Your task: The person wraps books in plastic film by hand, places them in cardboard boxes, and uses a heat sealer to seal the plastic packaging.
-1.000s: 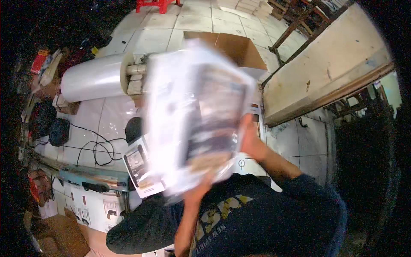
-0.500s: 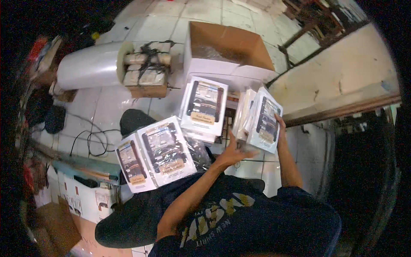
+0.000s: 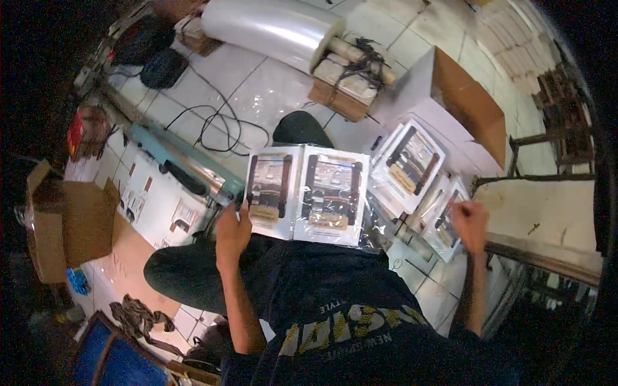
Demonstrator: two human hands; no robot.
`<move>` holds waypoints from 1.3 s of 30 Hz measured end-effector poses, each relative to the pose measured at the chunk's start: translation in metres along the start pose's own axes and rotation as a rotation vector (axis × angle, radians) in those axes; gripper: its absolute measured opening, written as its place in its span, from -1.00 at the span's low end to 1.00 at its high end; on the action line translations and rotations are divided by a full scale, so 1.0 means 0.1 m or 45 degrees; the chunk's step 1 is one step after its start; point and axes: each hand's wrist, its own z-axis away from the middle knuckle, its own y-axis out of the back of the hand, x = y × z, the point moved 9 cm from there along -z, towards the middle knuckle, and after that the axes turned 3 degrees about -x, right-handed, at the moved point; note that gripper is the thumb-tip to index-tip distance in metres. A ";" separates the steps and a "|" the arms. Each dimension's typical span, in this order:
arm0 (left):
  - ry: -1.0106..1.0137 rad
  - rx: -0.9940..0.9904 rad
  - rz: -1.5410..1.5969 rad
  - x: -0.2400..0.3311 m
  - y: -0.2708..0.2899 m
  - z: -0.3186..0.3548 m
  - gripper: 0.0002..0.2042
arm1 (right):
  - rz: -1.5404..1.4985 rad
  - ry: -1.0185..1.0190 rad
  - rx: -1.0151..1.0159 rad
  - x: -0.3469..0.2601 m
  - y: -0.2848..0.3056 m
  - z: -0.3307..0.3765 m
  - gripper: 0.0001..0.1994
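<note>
Two white packets in clear plastic, each printed with a picture, lie side by side across my lap: a left packet point(image 3: 270, 193) and a right packet point(image 3: 331, 196). My left hand point(image 3: 233, 233) is at the left packet's lower left edge, thumb and fingers apart. To the right, a stack of similar packets point(image 3: 407, 166) rests by the white carton. Beyond it, another plastic-wrapped packet point(image 3: 444, 235) leans at a slant. Over that packet's right side, my right hand point(image 3: 471, 224) is curled closed and slightly blurred; whatever its fingers may hold is hidden.
A long teal bar-shaped device point(image 3: 183, 161) lies left of my lap on a printed white box point(image 3: 145, 199). An open brown carton point(image 3: 87, 225) stands farther left. Ahead are a clear plastic roll point(image 3: 270, 32), a tied bundle point(image 3: 347, 77), a black cable point(image 3: 212, 128) and a large open carton point(image 3: 463, 96).
The view has swung, so the scene appears shifted and turned. My left hand has gone from the right-hand packets to the lap packets. My right hand has released the packet it held and curled closed.
</note>
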 end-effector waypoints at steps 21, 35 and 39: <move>0.141 0.110 1.558 0.16 0.27 0.79 -0.68 | -0.539 0.794 -0.148 -2.47 -0.10 0.22 -0.54; 0.474 2.193 1.663 -3.55 2.47 2.24 -0.60 | -0.945 1.113 -1.707 -6.28 -4.29 2.25 -0.42; 1.309 2.348 1.187 -4.62 2.07 3.27 -0.44 | -1.070 0.846 -1.885 -6.25 -5.36 3.02 -0.61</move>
